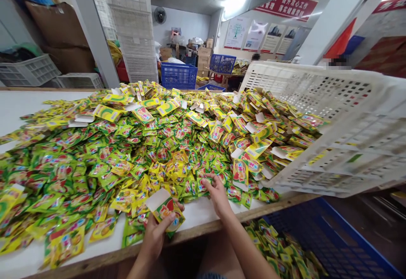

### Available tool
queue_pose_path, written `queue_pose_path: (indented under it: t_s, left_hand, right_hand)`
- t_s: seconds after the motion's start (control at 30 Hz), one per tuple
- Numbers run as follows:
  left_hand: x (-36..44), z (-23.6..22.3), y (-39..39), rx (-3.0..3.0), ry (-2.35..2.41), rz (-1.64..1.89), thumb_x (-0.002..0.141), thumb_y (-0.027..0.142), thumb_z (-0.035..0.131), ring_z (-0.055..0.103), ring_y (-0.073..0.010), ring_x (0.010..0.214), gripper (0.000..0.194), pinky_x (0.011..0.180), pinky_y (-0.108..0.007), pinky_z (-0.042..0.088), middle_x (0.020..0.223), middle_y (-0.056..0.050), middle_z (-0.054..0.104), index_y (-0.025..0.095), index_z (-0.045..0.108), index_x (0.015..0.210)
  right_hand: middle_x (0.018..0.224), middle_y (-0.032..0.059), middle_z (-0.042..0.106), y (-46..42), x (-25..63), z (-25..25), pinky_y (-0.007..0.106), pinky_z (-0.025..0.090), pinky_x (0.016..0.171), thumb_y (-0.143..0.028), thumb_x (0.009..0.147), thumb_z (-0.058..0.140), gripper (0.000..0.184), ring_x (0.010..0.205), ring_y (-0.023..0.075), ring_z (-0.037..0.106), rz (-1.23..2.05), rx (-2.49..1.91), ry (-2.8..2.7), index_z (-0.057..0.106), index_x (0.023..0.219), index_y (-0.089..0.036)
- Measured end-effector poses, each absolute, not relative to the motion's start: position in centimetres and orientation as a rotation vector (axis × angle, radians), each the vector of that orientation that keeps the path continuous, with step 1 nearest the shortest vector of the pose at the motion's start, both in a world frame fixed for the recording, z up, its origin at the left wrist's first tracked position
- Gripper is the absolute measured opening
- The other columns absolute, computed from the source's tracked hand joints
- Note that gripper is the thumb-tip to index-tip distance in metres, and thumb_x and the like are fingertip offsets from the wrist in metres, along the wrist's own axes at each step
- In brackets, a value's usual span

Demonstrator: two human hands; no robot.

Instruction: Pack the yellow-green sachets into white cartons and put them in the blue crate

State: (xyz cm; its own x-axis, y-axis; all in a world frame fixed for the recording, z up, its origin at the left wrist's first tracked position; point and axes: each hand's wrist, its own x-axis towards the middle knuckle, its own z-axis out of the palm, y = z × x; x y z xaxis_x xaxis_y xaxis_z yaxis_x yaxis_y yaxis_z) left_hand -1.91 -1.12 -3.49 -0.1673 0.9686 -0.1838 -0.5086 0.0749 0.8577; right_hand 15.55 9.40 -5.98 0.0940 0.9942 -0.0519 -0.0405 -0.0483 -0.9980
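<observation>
My left hand (157, 230) grips a small carton (168, 216), yellow and green with red watermelon print, its white flap raised at the upper end. The thumb presses on the carton's front, and the other fingers are mostly hidden behind it. To the right, my right hand (218, 194) reaches to the near edge of a heap of sachets, with its fingers a little apart. Its fingertips touch a green watermelon sachet (201, 186). Yellow sachets (173, 169) lie beyond the carton, and green sachets (60, 173) spread to the left.
Many flap-open cartons (215, 131) lie over the back and right of the heap. A white perforated crate (317, 143) lies tipped at the right, cartons at its mouth. Below the wooden table edge (247, 214), a blue crate (342, 236) stands beside filled cartons (279, 249). White crates (135, 29) are stacked behind.
</observation>
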Motion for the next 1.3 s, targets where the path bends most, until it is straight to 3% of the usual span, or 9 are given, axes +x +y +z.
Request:
queue_pose_path:
  t_s: [0.2,0.47,0.67,0.8,0.87,1.1,1.3]
  left_hand:
    - [-2.1,-4.2,-1.0,0.623,1.034,1.447,0.063,0.031,0.075,0.067,-0.0286,0.086,0.043,0.079,-0.038,0.052,0.083,-0.01,0.074,0.011,0.067,0.1]
    - [-1.9,-3.6,-1.0,0.577,1.123,1.485,0.053,0.033,0.08,0.069,-0.0299,0.08,0.045,0.075,-0.038,0.053,0.078,-0.01,0.074,0.011,0.069,0.091]
    - [-2.0,-4.2,-0.9,0.601,1.137,1.476,0.054,0.034,0.08,0.068,-0.0307,0.08,0.043,0.074,-0.038,0.053,0.078,-0.011,0.074,0.011,0.07,0.088]
    - [-2.1,-5.0,-0.9,0.611,1.117,1.485,0.058,0.033,0.078,0.068,-0.0288,0.081,0.044,0.075,-0.036,0.052,0.08,-0.011,0.074,0.011,0.068,0.095]
    - [-2.1,-5.3,-0.9,0.595,1.128,1.486,0.057,0.033,0.079,0.068,-0.0289,0.082,0.048,0.076,-0.037,0.052,0.082,-0.011,0.074,0.011,0.067,0.098]
    - [-1.8,-4.9,-1.0,0.579,1.105,1.491,0.058,0.032,0.079,0.068,-0.0277,0.08,0.042,0.075,-0.035,0.052,0.082,-0.011,0.074,0.011,0.069,0.092]
    - [-1.8,-4.3,-1.0,0.611,1.125,1.475,0.057,0.035,0.078,0.068,-0.0285,0.079,0.036,0.074,-0.036,0.052,0.079,-0.011,0.074,0.011,0.07,0.084]
  right_hand:
    - [0.056,-0.0034,0.052,10.2,12.9,-3.2,0.021,0.035,0.045,-0.047,0.069,0.066,0.035,0.048,0.0099,0.044,1.184,-1.213,-1.23,0.062,0.083,-0.015]
    - [0.062,-0.0049,0.048,12.4,10.1,-0.7,0.022,0.034,0.049,-0.04,0.07,0.066,0.038,0.053,0.0108,0.042,1.035,-1.197,-1.31,0.061,0.1,-0.017]
    - [0.089,0.0065,0.06,13.1,7.1,-2.7,0.03,0.044,0.071,-0.04,0.078,0.054,0.034,0.077,0.0185,0.056,0.901,-1.281,-1.166,0.054,0.102,-0.015]
    - [0.109,0.0117,0.056,12.5,5.8,-3.8,0.037,0.038,0.09,-0.037,0.072,0.063,0.041,0.102,0.0243,0.051,0.811,-1.308,-1.139,0.051,0.104,-0.016]
    - [0.11,0.0108,0.056,12.2,5.6,-4.0,0.037,0.036,0.093,-0.035,0.069,0.066,0.042,0.106,0.0244,0.05,0.791,-1.303,-1.146,0.052,0.104,-0.017]
    - [0.099,0.0063,0.058,11.5,6.8,-3.7,0.03,0.047,0.073,-0.035,0.07,0.065,0.042,0.087,0.0192,0.057,0.929,-1.227,-1.075,0.053,0.107,-0.019]
    - [0.091,0.0049,0.061,9.8,10.1,-3.2,0.028,0.048,0.073,-0.036,0.07,0.066,0.029,0.084,0.0182,0.056,1.012,-1.165,-1.08,0.058,0.09,-0.017]
